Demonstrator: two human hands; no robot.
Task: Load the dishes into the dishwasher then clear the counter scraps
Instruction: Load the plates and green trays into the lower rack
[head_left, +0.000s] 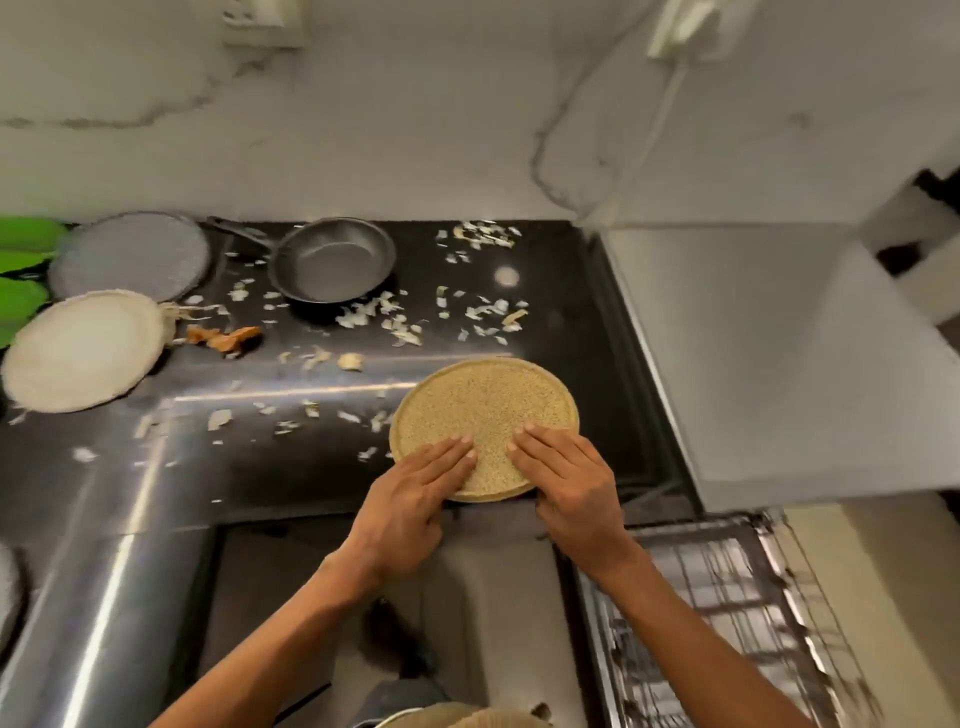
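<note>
Both hands lie flat on the tan plate (483, 415) with fingers extended: the left hand (415, 499) presses its fingertips on the near-left part, the right hand (571, 483) on the near-right part, neither grip closed around the rim. Whether the thumbs hook under the edge cannot be told.

Largest item: the dark glossy tabletop (130, 467), running along a pale marbled wall. The tan plate sits at its near edge, just beside the right end, slightly overhanging. Below and to the right, the wire dishwasher rack (727, 597) stands pulled out; its contents are blurred.

On the far left, a cream plate (83, 353) lies on the tabletop, with a grey plate (132, 254) just behind it, their rims close together. A dark frying pan (335, 265) rests upright near the wall, handle pointing left.

Pale vegetable scraps (395, 325) are scattered across the tabletop between the pan and the tan plate; brown peel (223, 338) lies beside the cream plate.
</note>
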